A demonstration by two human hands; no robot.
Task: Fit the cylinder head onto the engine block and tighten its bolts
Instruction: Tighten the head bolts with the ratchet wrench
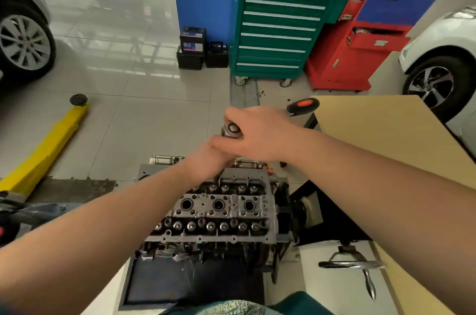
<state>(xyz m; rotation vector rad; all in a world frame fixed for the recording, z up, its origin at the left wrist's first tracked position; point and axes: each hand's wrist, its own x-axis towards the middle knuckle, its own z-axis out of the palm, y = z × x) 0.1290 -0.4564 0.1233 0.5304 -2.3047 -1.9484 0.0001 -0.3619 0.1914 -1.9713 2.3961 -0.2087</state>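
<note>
Both our hands close on one ratchet (232,130): our right hand (260,134) curls over its round silver head, and our left hand (208,160) wraps the shaft just beneath it, though we cannot see what that shaft reaches. The ratchet's black and red handle (303,106) juts out to the right past our right hand.

Nearest us lies a dark tray (154,286), and to its right one crank handle (353,265) sticks out of the stand. Above the tray sits the head (219,214), already seated on the block (206,247). We count three large round wells in a row across its middle, with a row of smaller round caps on each side. Our hands work at its far edge.

A tan board (381,139) lies to the right. On the tiled floor (123,62) to the left runs one yellow lift arm (46,147). Farther off stand two batteries (192,42), one green cabinet (278,28) with seven drawers, and one red cabinet (360,51). Two cars flank the space: a grey car (23,39) at left, a white car (443,57) at right, each showing one wheel.
</note>
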